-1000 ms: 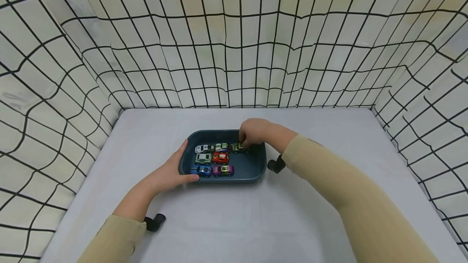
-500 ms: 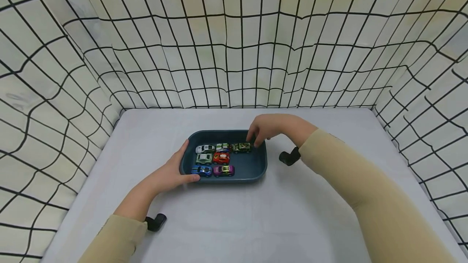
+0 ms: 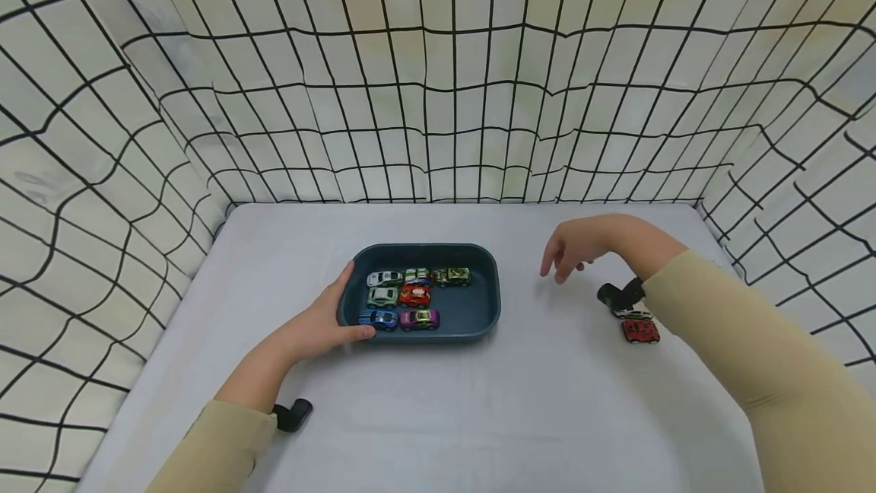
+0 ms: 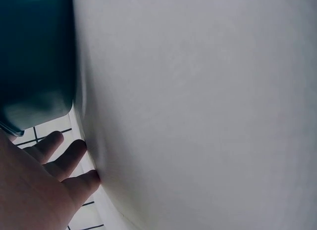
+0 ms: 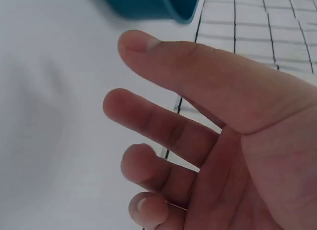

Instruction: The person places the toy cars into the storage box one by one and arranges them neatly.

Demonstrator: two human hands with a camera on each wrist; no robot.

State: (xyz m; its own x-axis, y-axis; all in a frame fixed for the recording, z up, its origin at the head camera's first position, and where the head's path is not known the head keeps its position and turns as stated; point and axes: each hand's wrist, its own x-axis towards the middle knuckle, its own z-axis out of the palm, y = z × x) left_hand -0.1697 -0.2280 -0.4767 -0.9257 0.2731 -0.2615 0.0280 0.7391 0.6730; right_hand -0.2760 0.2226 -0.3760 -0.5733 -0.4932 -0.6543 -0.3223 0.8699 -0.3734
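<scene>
A dark teal tray sits mid-table with several toy cars in three rows at its left. Its back row has a white car, a white-and-green car and a camouflage car. A pale green car and a red car form the middle row; a blue car and a purple car the front row. Spread straight around the tray's left end, my left hand touches the rim. My right hand hovers right of the tray, fingers relaxed, nothing held.
Beyond the right wrist's black camera, a dark red car stands on the white-covered table, with a partly covered white car behind it. Black-lined netting against pale walls rises at the back and sides.
My right hand has left the camouflage car in the tray's back row and moved right, over the table. The two cars at right came into sight. My left hand stays at the tray.
</scene>
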